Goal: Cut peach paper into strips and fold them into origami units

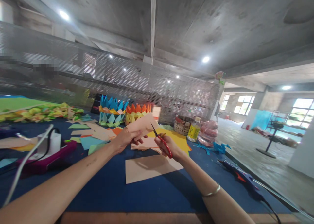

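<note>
My left hand (127, 139) grips a pale peach sheet of paper (143, 125) and holds it up off the table. In my right hand (169, 146) is a pair of scissors with red handles (165, 146). Their dark blades point up and left, near the right edge of the held sheet; whether they touch it I cannot tell. Beneath my hands a larger peach sheet (147, 170) lies flat on the dark blue table cover (110, 191). Behind my right hand rests a yellow sheet (177, 137), beside more peach paper.
Folded-paper rings, one blue (113, 108) and one orange and yellow (138, 112), stand at the back. A yellow-labelled bottle (194, 129) and pink container (208, 133) are right of them. A glue gun (241, 177) lies far right, a purple power strip (49, 157) left.
</note>
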Demonstrator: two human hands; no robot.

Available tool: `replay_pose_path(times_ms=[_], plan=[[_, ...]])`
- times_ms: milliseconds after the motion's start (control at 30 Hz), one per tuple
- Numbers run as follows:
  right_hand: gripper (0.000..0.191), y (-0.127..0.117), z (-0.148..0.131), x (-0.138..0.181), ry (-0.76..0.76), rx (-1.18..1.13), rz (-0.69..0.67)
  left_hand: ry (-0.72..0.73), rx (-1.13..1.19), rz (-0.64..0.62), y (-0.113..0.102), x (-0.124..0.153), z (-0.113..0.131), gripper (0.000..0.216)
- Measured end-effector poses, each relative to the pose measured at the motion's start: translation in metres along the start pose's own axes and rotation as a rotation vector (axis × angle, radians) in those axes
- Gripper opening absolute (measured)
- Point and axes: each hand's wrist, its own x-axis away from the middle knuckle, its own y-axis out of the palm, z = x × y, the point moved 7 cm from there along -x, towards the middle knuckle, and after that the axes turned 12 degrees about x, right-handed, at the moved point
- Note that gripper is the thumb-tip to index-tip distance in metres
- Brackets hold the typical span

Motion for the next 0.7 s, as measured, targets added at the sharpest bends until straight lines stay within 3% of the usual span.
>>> replay_pose_path(times_ms=[500,700], plan=[[0.038,-0.0017,0.0015,0.0017,0.014,0.126,0.027,-0.033,-0.001,0.01,0.0009,0.0014,0.0,0.033],[0.039,-0.0057,0.0075,-0.0003,0.008,0.171,0.103,-0.058,0.006,-0.003,-0.0001,0.0,-0.003,0.027]])
